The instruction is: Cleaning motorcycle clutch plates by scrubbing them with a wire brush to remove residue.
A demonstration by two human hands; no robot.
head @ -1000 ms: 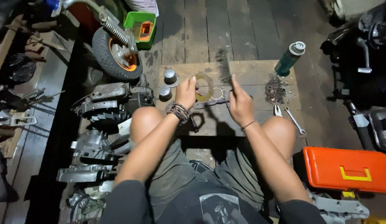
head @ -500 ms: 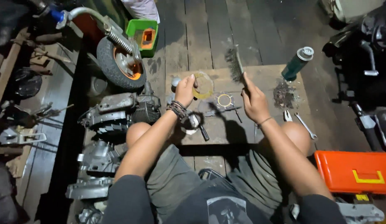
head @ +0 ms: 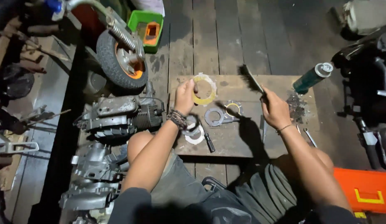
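My left hand holds up a flat yellowish ring-shaped plate by its left edge, above a wooden board on the floor. My right hand grips a dark bristle brush, bristles pointing up and to the left, apart from the ring. Between the hands, two more rings lie flat on the board. A pale ring and a black-handled tool lie by my left wrist.
An engine block and more engine parts lie left of the board, with a small wheel and a green box behind. A green spray can, wrenches and an orange toolbox are on the right.
My left hand has raised the yellowish ring higher over the board. My right hand has swung the brush up, and the camera has moved closer.
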